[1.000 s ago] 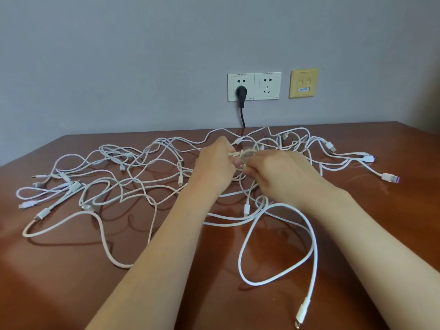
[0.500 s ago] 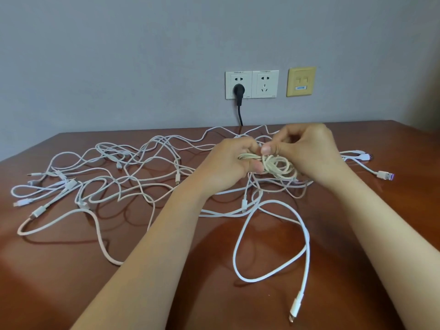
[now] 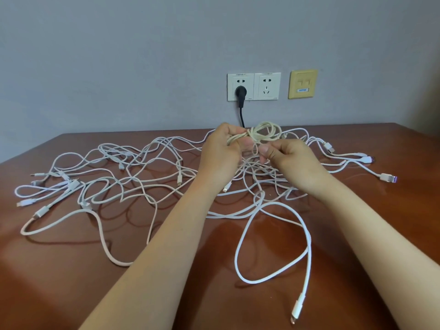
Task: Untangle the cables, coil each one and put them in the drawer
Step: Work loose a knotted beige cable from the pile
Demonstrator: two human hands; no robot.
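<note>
A tangle of several white cables [image 3: 133, 177] spreads across the brown wooden table [image 3: 71, 282]. My left hand [image 3: 222, 151] grips a small cream-coloured coiled cable [image 3: 264, 133], held up above the tangle near the table's far edge. My right hand [image 3: 288, 158] sits just below and right of the coil, its thumb and fingers pinching a thin strand of that cable. A thick white cable [image 3: 307, 236] loops toward me and ends in a plug [image 3: 296, 310] at the front. No drawer is in view.
On the grey wall are a double socket [image 3: 253, 86] with a black plug [image 3: 241, 95] and cord, and a yellow data outlet [image 3: 302, 84]. Cable ends with connectors [image 3: 388, 177] lie at the right; more connectors [image 3: 40, 211] lie at the left.
Both hands have lifted the cream coil up off the tangle. My right hand has dropped from beside the coil to below it and now pinches a strand.
</note>
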